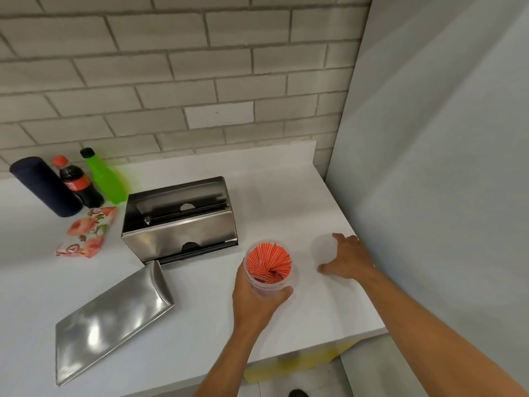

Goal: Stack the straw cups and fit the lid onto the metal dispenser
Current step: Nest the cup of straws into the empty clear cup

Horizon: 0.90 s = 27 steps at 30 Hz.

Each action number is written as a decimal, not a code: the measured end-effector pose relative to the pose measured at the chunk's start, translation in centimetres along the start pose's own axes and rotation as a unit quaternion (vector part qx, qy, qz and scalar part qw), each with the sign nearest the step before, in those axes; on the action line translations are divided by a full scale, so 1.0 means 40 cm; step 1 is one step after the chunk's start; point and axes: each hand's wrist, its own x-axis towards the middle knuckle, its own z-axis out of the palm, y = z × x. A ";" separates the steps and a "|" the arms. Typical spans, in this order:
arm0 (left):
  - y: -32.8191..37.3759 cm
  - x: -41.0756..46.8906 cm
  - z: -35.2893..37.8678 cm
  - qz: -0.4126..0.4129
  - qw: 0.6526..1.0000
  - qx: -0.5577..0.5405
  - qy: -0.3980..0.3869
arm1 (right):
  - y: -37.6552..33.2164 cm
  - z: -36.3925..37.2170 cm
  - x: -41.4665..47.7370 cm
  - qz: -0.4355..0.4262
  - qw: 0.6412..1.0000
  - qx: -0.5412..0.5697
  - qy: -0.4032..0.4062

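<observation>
So a clear straw cup (268,267) packed with red-wrapped straws is gripped by the left hand (254,302), fingers curled round the left side and the thumb pressed on the near right of the wall. It's held upright near the middle of the white counter (286,196), just right of and a bit nearer than the metal dispenser (179,222).

The right hand (347,260) is spread open out toward the right edge of the counter, fingers splayed. A faint, blurry see-through shape can be made out just left of those fingers, maybe a second cup, but honestly it can't be told for sure, and nothing is clearly gripped.

The dispenser is sat open, its top uncovered, with a dark slot seen inside. The steel lid (111,322) is laid flat on the counter, near and to the left, its far corner just beside the dispenser's near-left corner.

Over at the far left a dark blue cylinder (45,186), a cola bottle (78,181) and a green bottle (104,176) are lined up by the tiled wall (171,67). A floral packet (87,232) is found just in front of them.
</observation>
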 end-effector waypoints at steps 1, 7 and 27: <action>0.002 0.000 0.002 -0.001 1.000 0.000 0.005 | -0.004 -0.012 0.001 -0.002 1.000 0.011 -0.004; 0.010 0.008 0.011 0.011 1.000 -0.002 0.014 | -0.085 -0.137 -0.027 -0.078 0.986 0.144 0.017; 0.001 0.013 0.027 0.006 0.997 -0.073 0.032 | -0.273 -0.111 -0.169 -0.330 0.941 -0.013 -0.076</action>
